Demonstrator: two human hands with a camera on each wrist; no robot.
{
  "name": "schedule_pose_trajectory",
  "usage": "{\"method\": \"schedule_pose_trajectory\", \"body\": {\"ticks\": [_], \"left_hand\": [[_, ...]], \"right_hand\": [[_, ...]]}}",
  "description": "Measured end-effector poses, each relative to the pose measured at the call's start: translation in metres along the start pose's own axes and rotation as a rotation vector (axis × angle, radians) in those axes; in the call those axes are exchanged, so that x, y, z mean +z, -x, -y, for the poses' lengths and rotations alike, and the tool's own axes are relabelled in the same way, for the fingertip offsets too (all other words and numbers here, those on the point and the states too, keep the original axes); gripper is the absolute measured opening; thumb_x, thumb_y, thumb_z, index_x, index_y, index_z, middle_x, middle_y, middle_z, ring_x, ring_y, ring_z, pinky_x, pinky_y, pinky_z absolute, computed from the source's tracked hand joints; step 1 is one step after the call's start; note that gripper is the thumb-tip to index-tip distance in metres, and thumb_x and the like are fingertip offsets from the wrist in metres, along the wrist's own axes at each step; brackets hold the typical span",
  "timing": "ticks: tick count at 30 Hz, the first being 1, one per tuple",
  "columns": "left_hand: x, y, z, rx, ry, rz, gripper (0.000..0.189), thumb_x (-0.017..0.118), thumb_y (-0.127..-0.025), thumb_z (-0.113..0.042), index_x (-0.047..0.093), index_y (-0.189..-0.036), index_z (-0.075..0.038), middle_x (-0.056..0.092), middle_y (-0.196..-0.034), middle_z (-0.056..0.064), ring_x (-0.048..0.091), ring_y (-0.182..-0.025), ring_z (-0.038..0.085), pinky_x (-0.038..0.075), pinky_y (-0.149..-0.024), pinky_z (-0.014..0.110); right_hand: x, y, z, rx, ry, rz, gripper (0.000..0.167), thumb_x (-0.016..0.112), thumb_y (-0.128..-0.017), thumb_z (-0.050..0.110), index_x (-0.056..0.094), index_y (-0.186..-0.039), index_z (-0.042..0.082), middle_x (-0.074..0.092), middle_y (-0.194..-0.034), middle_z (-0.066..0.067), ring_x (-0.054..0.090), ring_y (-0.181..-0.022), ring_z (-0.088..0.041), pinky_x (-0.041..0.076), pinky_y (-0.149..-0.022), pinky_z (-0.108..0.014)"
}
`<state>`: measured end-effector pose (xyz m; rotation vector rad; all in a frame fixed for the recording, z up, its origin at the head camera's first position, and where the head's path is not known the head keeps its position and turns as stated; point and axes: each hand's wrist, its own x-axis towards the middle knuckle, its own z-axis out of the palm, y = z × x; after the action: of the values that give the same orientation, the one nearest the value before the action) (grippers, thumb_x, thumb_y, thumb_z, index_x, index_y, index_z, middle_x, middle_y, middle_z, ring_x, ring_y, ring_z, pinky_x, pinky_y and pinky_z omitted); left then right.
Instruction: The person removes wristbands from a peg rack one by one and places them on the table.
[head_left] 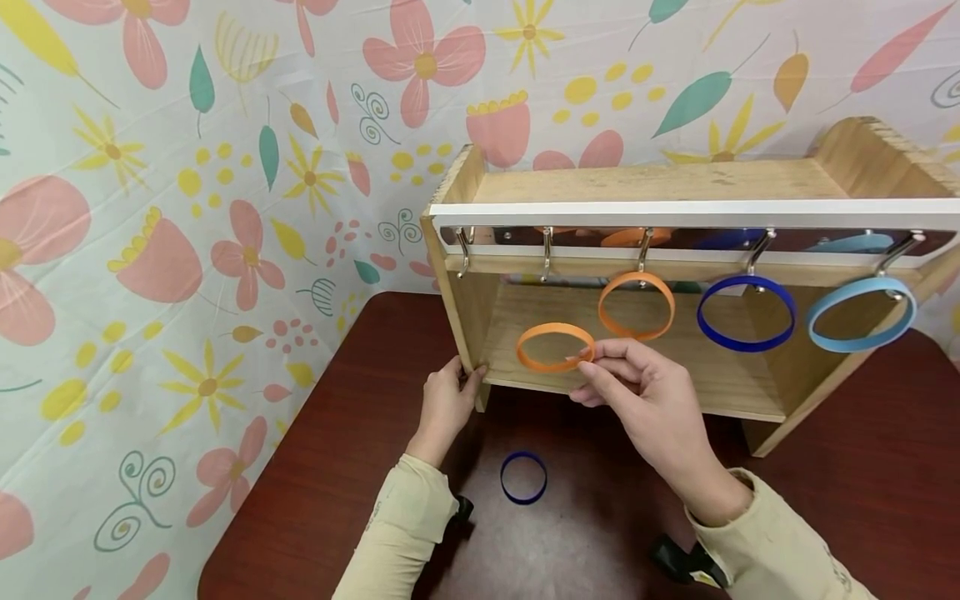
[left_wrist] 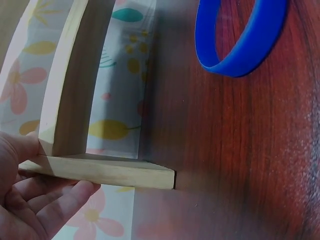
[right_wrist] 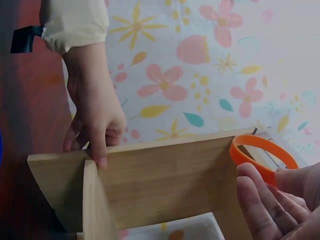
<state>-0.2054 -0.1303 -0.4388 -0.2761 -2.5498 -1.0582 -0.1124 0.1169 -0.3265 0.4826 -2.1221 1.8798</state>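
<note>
My right hand [head_left: 663, 408] pinches an orange silicone wristband [head_left: 531, 362] between thumb and fingers, in front of a small wooden shelf [head_left: 474, 312]. In the right wrist view the band [right_wrist: 239, 156] is held tilted near the rack. My left hand [head_left: 441, 408] grips the lower front of the shelf's left side panel; the left wrist view has its thumb on one side and fingers [left_wrist: 70, 200] on the other. From the rack's hooks hang another orange wristband [head_left: 602, 308], a dark blue wristband [head_left: 746, 345] and a light blue wristband [head_left: 855, 346]. The two leftmost hooks [head_left: 547, 254] carry no band.
A second dark blue wristband [head_left: 523, 502] lies on the dark red wooden table [head_left: 322, 467], below the shelf and between the arms. A white rail [head_left: 675, 212] with the hooks runs along the shelf's upper front. Floral cloth [head_left: 225, 167] hangs behind and to the left.
</note>
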Motion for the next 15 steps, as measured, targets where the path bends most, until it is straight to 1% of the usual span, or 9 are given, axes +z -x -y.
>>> {"method": "schedule_pose_trajectory", "body": {"ticks": [7, 15], "left_hand": [[0.001, 0.000, 0.000, 0.007, -0.014, -0.009, 0.018, 0.067, -0.095, -0.023, 0.066, -0.093, -0.004, 0.070, -0.075, 0.007, 0.060, -0.058, 0.015, 0.047, -0.050, 0.028], [0.001, 0.000, 0.001, -0.023, -0.018, 0.013, 0.020, 0.065, -0.096, -0.026, 0.067, -0.097, -0.006, 0.071, -0.078, 0.007, 0.062, -0.059, 0.015, 0.048, -0.051, 0.027]], "right_hand": [[-0.002, 0.006, -0.004, 0.027, -0.010, 0.012, 0.016, 0.063, -0.096, 0.007, 0.064, -0.107, -0.004, 0.073, -0.090, -0.005, 0.070, -0.070, -0.022, 0.056, -0.067, -0.033], [-0.005, 0.013, -0.010, 0.046, 0.012, 0.024, 0.016, 0.063, -0.096, 0.009, 0.063, -0.107, -0.003, 0.073, -0.087, -0.005, 0.070, -0.071, -0.022, 0.056, -0.066, -0.031]]}}
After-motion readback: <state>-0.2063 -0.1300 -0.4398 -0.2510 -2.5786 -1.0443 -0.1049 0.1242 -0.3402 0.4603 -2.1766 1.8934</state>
